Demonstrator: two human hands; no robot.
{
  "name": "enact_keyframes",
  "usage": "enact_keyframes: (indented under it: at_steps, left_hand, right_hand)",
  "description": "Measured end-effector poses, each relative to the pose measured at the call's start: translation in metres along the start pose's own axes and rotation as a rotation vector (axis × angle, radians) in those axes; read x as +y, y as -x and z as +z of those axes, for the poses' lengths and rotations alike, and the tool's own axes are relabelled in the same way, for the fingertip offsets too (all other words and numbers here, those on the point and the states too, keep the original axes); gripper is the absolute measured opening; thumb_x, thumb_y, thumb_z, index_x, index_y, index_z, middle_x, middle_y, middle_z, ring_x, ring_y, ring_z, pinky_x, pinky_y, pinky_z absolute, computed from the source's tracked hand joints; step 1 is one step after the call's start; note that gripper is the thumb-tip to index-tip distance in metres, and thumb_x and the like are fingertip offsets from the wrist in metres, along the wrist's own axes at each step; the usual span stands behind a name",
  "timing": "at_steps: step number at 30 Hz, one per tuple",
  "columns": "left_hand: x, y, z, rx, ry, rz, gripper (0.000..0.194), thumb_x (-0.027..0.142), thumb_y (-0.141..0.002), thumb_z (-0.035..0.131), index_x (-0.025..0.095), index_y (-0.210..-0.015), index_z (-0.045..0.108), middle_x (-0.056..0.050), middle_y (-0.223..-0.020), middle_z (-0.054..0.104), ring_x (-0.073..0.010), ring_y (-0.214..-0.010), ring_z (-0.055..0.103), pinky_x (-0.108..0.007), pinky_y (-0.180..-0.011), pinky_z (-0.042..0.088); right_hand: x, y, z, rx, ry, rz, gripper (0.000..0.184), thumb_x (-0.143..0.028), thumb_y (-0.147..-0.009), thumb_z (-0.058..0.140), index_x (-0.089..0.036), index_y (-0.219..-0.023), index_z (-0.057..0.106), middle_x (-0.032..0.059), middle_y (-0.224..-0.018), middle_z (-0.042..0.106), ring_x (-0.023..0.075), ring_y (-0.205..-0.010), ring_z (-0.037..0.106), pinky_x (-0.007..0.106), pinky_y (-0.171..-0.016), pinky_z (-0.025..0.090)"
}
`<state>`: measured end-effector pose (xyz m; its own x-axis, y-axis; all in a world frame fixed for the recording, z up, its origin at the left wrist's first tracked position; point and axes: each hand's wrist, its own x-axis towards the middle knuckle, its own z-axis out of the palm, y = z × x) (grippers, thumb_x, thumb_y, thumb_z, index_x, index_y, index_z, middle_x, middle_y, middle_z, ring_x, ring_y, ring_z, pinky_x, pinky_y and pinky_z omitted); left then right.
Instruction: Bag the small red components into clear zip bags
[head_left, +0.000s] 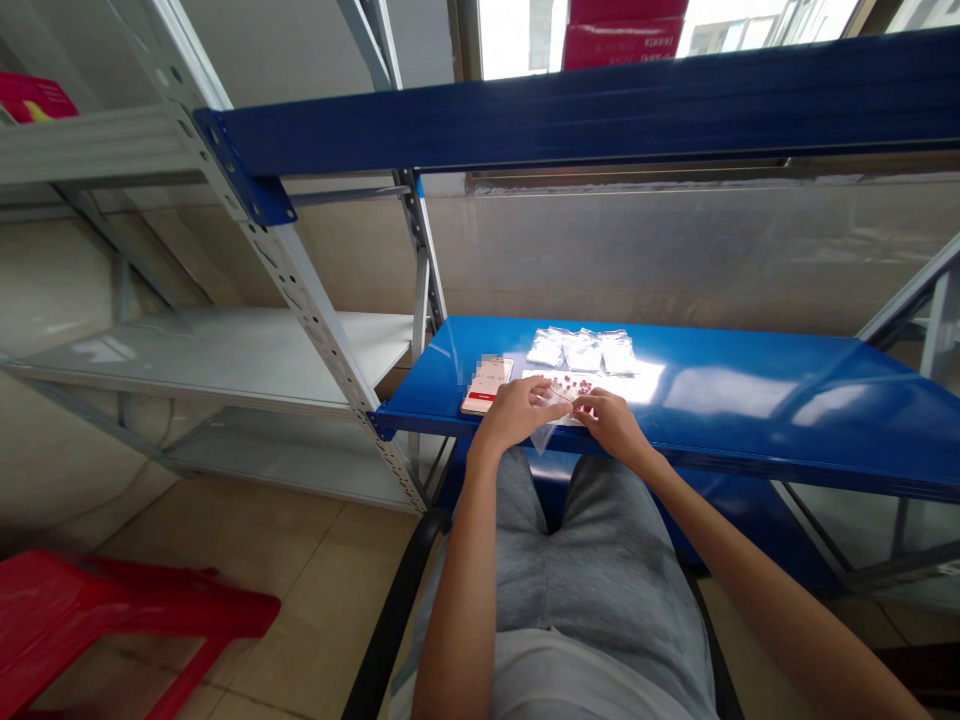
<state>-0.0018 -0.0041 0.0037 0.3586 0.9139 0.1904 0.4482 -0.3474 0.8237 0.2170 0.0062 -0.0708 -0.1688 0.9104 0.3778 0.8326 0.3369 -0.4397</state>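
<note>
My left hand is closed on a small clear plastic bag, which hangs down at the front edge of the blue shelf. My right hand has its fingertips pinched together right beside the bag's red-lined edge; what they hold, if anything, is too small to make out. Just beyond my fingers, several small red beads lie scattered on a white sheet. Three clear plastic packets lie in a row behind the beads. To the left of my left hand rests a phone with a lit screen.
The blue shelf stretches right over my knees. A blue beam crosses above it at head height. Left of me stand a perforated metal upright and grey shelves. A red plastic stool is on the floor at lower left.
</note>
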Motion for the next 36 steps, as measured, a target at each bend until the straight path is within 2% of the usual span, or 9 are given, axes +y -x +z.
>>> enact_keyframes:
  at_steps: [5,13,19,24,30,36]
  left_hand:
    - [0.001,0.0,0.0,0.005,-0.002,0.004,0.06,0.051,-0.078,0.08,0.017,-0.127,0.07,-0.012,-0.124,0.073,-0.0264,-0.106,0.071,-0.031,-0.084,0.058]
    - [0.001,0.0,0.001,0.001,-0.012,0.01,0.06,0.052,-0.079,0.079,0.016,-0.127,0.07,-0.012,-0.121,0.074,-0.026,-0.103,0.072,-0.031,-0.085,0.058]
    - [0.002,0.0,0.0,-0.015,-0.008,-0.011,0.067,0.055,-0.078,0.079,0.014,-0.13,0.068,-0.014,-0.118,0.075,-0.0266,-0.103,0.072,-0.032,-0.084,0.058]
    - [0.001,-0.001,0.001,-0.022,0.005,-0.004,0.065,0.055,-0.076,0.08,0.016,-0.127,0.069,-0.012,-0.121,0.074,-0.026,-0.103,0.071,-0.032,-0.084,0.058]
    - [0.0,0.0,0.004,-0.047,0.044,0.026,0.062,0.051,-0.077,0.08,0.015,-0.127,0.069,-0.012,-0.119,0.075,-0.0257,-0.104,0.072,-0.033,-0.086,0.058]
    - [0.001,-0.001,0.005,-0.062,0.06,0.062,0.059,0.048,-0.078,0.08,0.016,-0.126,0.07,-0.011,-0.116,0.075,-0.0249,-0.101,0.073,-0.032,-0.085,0.058]
  right_hand:
    - [0.0,0.001,0.001,-0.015,0.017,-0.012,0.02,-0.019,-0.093,0.061,-0.022,-0.1,0.08,0.0095,-0.102,0.072,0.0219,-0.087,0.066,0.029,-0.075,0.047]
    - [0.0,0.001,0.003,0.001,-0.02,-0.024,0.021,-0.02,-0.095,0.058,-0.022,-0.099,0.079,0.01,-0.101,0.071,0.0225,-0.09,0.067,0.029,-0.077,0.048]
    - [-0.006,0.001,-0.003,0.116,-0.103,-0.047,0.021,-0.023,-0.094,0.057,-0.019,-0.09,0.077,0.0086,-0.091,0.07,0.0198,-0.075,0.063,0.03,-0.072,0.046]
    - [-0.015,-0.005,-0.024,0.224,-0.28,0.038,0.022,-0.034,-0.091,0.059,-0.019,-0.088,0.076,0.0055,-0.078,0.071,0.0201,-0.071,0.063,0.031,-0.069,0.047]
    - [-0.035,-0.005,-0.043,0.173,-0.407,0.012,0.03,-0.046,-0.09,0.062,-0.019,-0.089,0.077,0.007,-0.083,0.076,0.0215,-0.075,0.066,0.033,-0.071,0.05]
    - [-0.044,-0.003,-0.045,0.099,-0.466,-0.057,0.027,-0.042,-0.091,0.062,-0.021,-0.089,0.079,0.0082,-0.092,0.078,0.023,-0.084,0.069,0.033,-0.073,0.051]
